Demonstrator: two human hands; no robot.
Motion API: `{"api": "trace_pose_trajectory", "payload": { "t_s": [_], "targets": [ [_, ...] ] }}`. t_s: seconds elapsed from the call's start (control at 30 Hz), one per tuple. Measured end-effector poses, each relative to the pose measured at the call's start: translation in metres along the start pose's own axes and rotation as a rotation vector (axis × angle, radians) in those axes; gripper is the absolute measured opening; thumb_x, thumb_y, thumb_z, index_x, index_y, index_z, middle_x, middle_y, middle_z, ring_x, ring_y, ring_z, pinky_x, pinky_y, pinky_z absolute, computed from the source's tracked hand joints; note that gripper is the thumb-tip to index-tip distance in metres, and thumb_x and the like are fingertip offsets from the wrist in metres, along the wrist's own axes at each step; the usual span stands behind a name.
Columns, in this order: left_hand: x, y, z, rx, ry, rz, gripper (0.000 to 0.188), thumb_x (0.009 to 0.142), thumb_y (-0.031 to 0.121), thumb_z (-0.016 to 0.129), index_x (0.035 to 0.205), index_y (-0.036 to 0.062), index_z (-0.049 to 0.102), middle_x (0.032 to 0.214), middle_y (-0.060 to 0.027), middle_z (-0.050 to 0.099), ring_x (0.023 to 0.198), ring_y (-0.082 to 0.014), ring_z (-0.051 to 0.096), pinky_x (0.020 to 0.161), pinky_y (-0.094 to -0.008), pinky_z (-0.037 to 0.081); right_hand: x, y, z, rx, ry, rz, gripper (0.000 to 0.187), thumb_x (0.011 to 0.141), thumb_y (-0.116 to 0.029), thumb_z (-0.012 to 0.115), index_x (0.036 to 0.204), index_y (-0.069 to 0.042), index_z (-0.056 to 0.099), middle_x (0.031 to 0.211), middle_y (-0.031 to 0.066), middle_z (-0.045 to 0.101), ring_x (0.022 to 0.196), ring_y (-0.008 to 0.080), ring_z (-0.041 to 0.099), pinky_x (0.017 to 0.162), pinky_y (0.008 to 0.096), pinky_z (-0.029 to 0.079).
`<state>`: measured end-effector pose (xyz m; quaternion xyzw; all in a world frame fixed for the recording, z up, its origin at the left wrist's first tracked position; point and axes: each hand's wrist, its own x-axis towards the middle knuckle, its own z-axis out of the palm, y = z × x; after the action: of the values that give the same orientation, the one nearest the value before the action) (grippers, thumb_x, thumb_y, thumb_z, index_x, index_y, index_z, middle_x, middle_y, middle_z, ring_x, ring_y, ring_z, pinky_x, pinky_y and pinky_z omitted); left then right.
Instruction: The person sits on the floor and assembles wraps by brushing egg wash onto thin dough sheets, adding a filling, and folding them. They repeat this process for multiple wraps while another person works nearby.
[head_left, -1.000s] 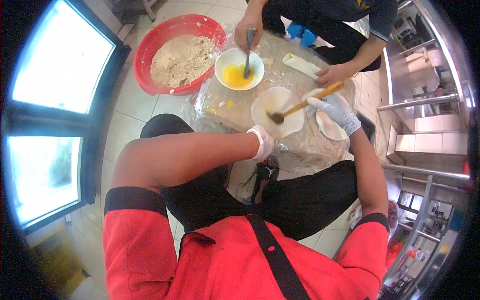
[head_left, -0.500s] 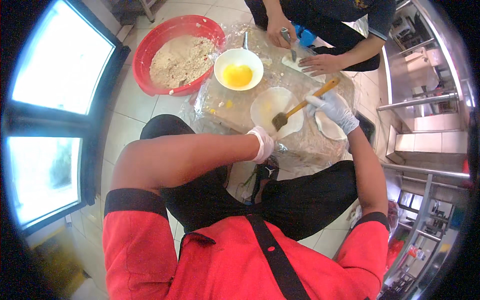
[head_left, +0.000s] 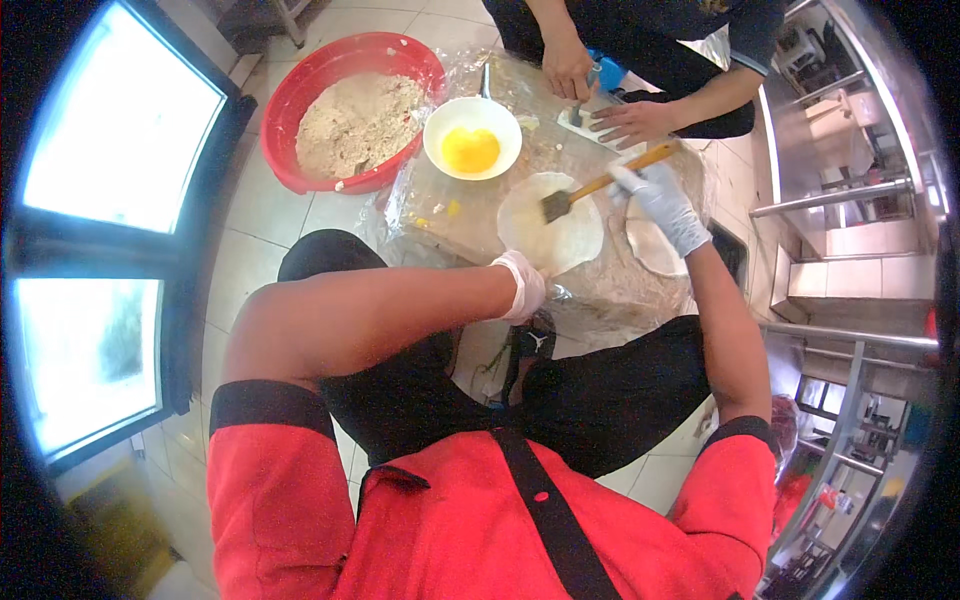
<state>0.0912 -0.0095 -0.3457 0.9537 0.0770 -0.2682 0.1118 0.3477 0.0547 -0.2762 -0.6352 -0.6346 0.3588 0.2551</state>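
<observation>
My right hand [head_left: 655, 200], in a whitish glove, is closed around the wooden handle of a pastry brush [head_left: 595, 187]. The brush's dark bristles rest on, or just above, the upper part of a thin, pale round of dough [head_left: 555, 238]. At the near left edge of this round, my gloved left hand [head_left: 523, 287] is closed on the rim; its fingertips are mostly hidden. A second dough round [head_left: 655, 243] lies partly under my right hand. Beyond the first round stands a white pan [head_left: 510, 148] with yellow beaten egg [head_left: 470, 150] in it.
A large red basin [head_left: 275, 130] of floury crumbs stands at the far left. Plastic film covers the low table [head_left: 450, 232]. Opposite me, a co-worker's hands [head_left: 635, 122] work a tool on a pale dough piece. Metal racks [head_left: 840, 200] line the right side.
The brush head has moved up and slightly left across the dough, away from me. My left hand stays at the rim. The co-worker's tool hand has shifted slightly.
</observation>
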Motion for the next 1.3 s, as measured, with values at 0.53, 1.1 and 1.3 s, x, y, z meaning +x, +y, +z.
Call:
{"api": "trace_pose_trajectory", "payload": {
  "t_s": [0.53,1.1,1.3],
  "targets": [
    [0.002,0.003,-0.001,-0.056,-0.004,-0.038,0.047,0.081,0.028,0.067,0.119,0.0014,0.065,0.116,-0.0122,0.069,0.110,-0.0309,0.065,0.098,-0.0469,0.047,-0.026,0.005,-0.049,-0.050,0.013,0.172,0.023,0.093,-0.025,0.067,0.095,-0.002,0.068,0.073,0.0015,0.065,0.064,0.0100,0.061,0.063,0.0258,0.050],
    [-0.010,0.002,-0.016,-0.062,-0.059,-0.008,0.043,0.076,0.027,0.070,0.115,0.0077,0.072,0.115,-0.0096,0.071,0.104,-0.0270,0.069,0.081,-0.0403,0.055,-0.023,-0.003,-0.037,0.077,0.065,-0.033,0.031,0.093,-0.031,0.067,0.090,0.000,0.069,0.072,0.0043,0.068,0.063,0.0128,0.062,0.061,0.0285,0.049],
    [-0.010,0.006,-0.020,-0.102,-0.101,-0.097,0.048,0.076,0.029,0.070,0.119,0.0071,0.069,0.121,-0.0101,0.069,0.108,-0.0263,0.067,0.084,-0.0399,0.055,-0.021,-0.007,-0.015,0.045,-0.211,0.107,0.030,0.093,-0.029,0.066,0.101,0.000,0.068,0.079,0.0037,0.068,0.070,0.0105,0.065,0.065,0.0264,0.051]
  ]
}}
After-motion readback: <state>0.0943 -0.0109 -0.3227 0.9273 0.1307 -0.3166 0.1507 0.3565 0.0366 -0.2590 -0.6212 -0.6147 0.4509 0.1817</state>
